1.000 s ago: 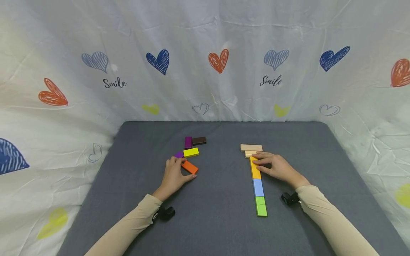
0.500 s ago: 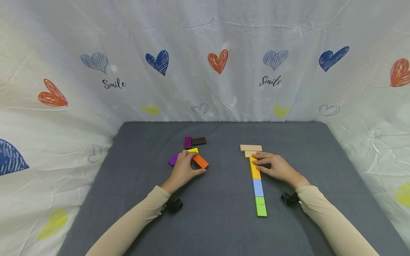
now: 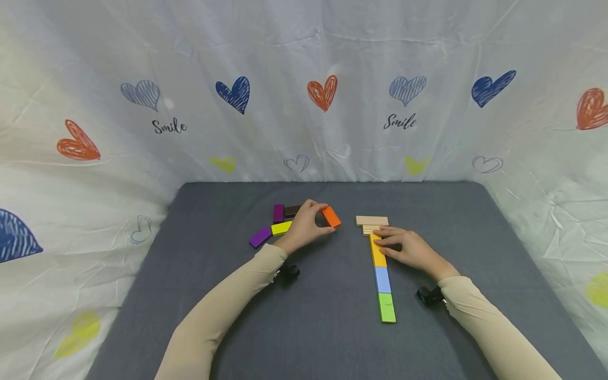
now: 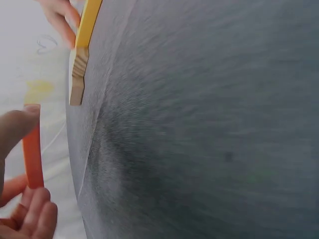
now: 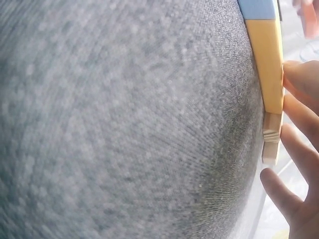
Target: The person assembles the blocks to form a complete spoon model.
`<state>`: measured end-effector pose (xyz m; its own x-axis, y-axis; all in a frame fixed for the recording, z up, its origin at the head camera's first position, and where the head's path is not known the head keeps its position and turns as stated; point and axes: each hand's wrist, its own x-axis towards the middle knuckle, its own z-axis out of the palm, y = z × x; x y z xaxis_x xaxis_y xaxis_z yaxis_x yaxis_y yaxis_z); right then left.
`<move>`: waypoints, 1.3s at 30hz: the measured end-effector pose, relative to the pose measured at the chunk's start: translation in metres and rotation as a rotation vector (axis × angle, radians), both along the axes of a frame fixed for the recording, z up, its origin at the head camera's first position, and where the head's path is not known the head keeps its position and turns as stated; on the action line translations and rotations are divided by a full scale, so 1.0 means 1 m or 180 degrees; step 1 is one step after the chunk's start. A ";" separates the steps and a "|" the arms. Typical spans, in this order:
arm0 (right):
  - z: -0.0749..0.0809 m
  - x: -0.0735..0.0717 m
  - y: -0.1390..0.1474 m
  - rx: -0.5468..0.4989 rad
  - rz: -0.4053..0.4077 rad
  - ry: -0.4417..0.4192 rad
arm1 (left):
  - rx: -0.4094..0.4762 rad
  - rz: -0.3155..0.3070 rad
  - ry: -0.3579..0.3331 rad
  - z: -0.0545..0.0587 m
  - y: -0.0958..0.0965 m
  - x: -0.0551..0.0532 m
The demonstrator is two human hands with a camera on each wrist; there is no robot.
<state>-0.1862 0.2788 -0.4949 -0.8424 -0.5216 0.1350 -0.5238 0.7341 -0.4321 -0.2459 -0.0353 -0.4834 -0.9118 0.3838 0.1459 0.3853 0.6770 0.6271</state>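
Observation:
An orange wooden block (image 3: 331, 217) is pinched lengthwise between the thumb and fingers of my left hand (image 3: 304, 227), and the left wrist view shows it raised over the cloth. To the right, my right hand (image 3: 413, 250) rests its fingertips on the amber block (image 3: 378, 252) and the striped plain-wood block (image 3: 368, 230). A long plain-wood block (image 3: 372, 220) lies crosswise behind those. Nearer along the same row come a blue block (image 3: 382, 279) and a green block (image 3: 387, 307), end to end.
Left of the left hand lie a yellow block (image 3: 281, 228), a slanted purple block (image 3: 260, 237), a dark purple block (image 3: 278, 213) and a dark brown block (image 3: 292, 211) partly behind the hand. Grey cloth (image 3: 332, 327) covers the table; a printed white curtain (image 3: 271, 126) hangs behind.
My left hand has picked the orange block up from beside the yellow and purple blocks and carried it right and away from me. The slanted purple block now shows fully. The right hand stays put.

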 end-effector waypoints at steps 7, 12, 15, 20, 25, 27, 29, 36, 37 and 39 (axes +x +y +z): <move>-0.001 0.001 0.001 -0.0006 -0.0017 -0.0018 | -0.0052 -0.0087 -0.0008 0.001 0.028 -0.027; -0.001 0.001 0.002 -0.0021 -0.0025 -0.0016 | -0.0173 -0.0009 -0.0007 -0.004 0.045 -0.040; -0.001 0.000 0.002 -0.0034 -0.0020 -0.0001 | -0.0228 0.0066 -0.0067 -0.005 0.053 -0.044; -0.002 -0.001 0.002 -0.0038 -0.0023 -0.0021 | -0.0362 0.0148 -0.0168 -0.007 0.063 -0.047; -0.003 -0.001 0.002 -0.0063 -0.0051 -0.0033 | -0.0397 0.0152 -0.0177 -0.008 0.070 -0.047; -0.002 -0.001 0.002 -0.0067 -0.0046 -0.0036 | -0.0420 0.0159 -0.0147 -0.009 0.071 -0.046; -0.002 -0.001 0.002 -0.0071 -0.0039 -0.0043 | -0.0449 0.0161 -0.0124 -0.010 0.072 -0.046; -0.002 -0.002 0.002 -0.0084 -0.0017 0.0008 | -0.0479 0.0124 -0.0063 -0.012 0.076 -0.046; -0.003 -0.002 0.002 -0.0093 -0.0005 0.0032 | -0.0502 0.0119 -0.0054 -0.012 0.076 -0.046; -0.004 -0.002 0.002 -0.0105 0.0017 0.0087 | -0.0580 0.0102 -0.0030 -0.013 0.078 -0.046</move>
<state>-0.1882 0.2807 -0.4985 -0.8354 -0.5210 0.1752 -0.5396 0.7169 -0.4414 -0.2923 0.0428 -0.4965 -0.9251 0.3737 0.0679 0.3562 0.7917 0.4963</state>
